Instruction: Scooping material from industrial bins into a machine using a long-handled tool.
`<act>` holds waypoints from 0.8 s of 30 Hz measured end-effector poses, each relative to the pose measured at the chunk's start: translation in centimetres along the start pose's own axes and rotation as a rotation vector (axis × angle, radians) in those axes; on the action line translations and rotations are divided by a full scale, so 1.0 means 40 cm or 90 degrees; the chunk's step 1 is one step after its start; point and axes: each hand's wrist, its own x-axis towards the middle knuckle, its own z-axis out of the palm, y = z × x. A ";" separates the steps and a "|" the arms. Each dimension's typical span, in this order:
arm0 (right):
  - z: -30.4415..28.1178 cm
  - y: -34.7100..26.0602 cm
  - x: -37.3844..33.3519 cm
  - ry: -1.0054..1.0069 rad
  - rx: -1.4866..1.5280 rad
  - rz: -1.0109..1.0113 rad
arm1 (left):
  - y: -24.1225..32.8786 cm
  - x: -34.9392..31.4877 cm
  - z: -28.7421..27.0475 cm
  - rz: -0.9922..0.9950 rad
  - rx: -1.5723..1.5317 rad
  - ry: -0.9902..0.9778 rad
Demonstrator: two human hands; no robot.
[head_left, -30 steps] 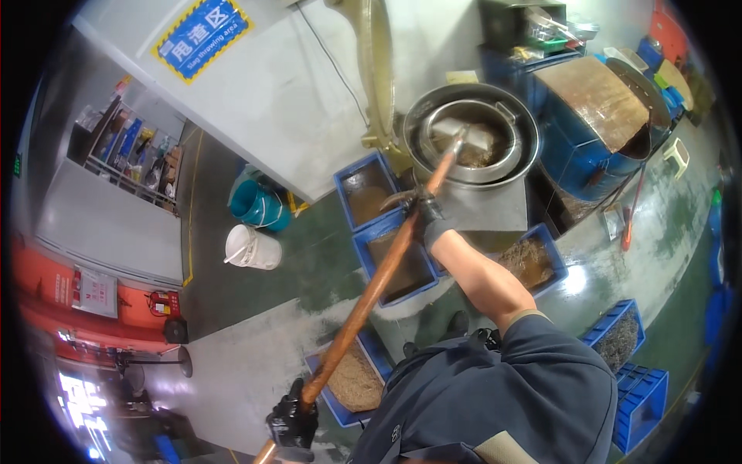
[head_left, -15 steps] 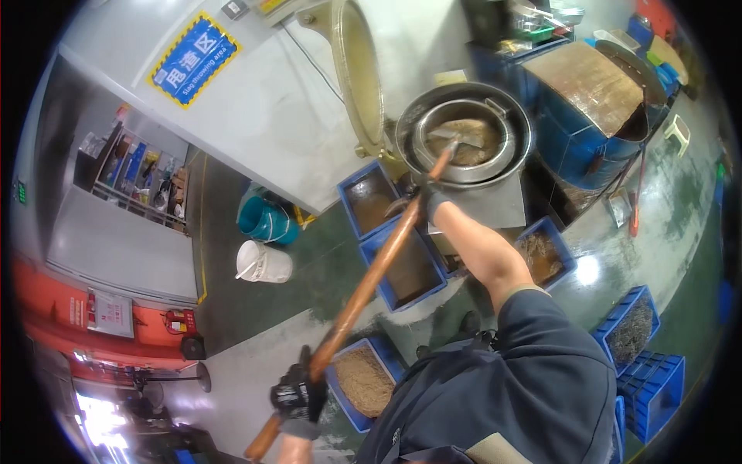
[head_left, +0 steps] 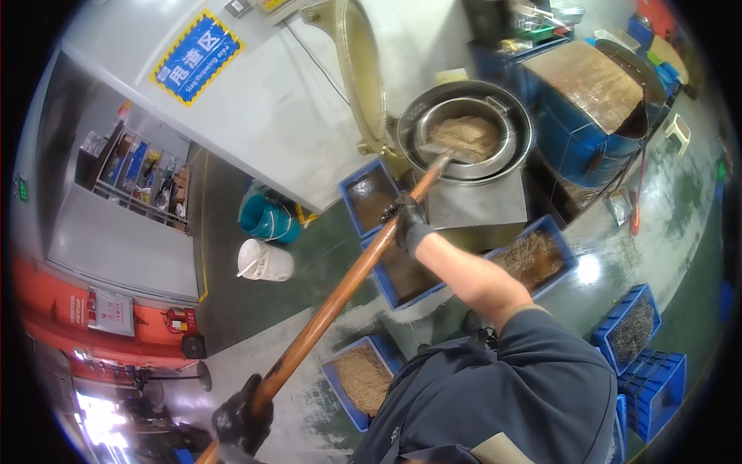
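Note:
A long wooden handle [head_left: 328, 309] runs slantwise across the view, part of a shovel whose metal blade [head_left: 457, 152] lies at the near rim of the round steel basket. My right hand [head_left: 407, 220], in a black glove, is closed round its upper part. Lower down, my black-gloved left hand [head_left: 244, 416] grips it close to the lower end. Brownish, crumbly material [head_left: 473, 133] fills the basket, which sits inside a larger steel drum [head_left: 521, 116]. Part of the blade overlaps the material; whether anything rests on it is hard to tell.
A cream oval lid [head_left: 360, 73] stands raised left of the drum. Blue crates [head_left: 369, 193] of murky liquid, crumbly material [head_left: 363, 377] and grey shavings [head_left: 632, 331] lie around me. Teal [head_left: 267, 220] and white buckets [head_left: 265, 261] stand left. A large blue container [head_left: 576, 147] is right.
The shovel has drawn back toward me and to the lower left, its blade moving from the basket's middle to its near rim. Both hands have moved with the handle.

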 end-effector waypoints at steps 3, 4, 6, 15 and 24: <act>0.010 -0.017 0.049 0.051 -0.097 0.028 | 0.060 0.064 -0.012 -0.022 0.130 -0.057; 0.015 -0.022 0.064 0.113 -0.142 0.031 | 0.052 0.063 -0.018 0.020 0.140 -0.016; 0.054 -0.009 0.002 0.080 -0.061 0.044 | -0.104 -0.003 0.032 -0.004 0.076 0.050; 0.008 -0.020 0.035 0.032 -0.154 0.031 | 0.011 0.021 0.044 0.123 0.105 -0.011; -0.044 0.108 -0.118 -0.171 0.014 0.098 | -0.112 -0.142 0.200 -0.185 -0.278 -0.133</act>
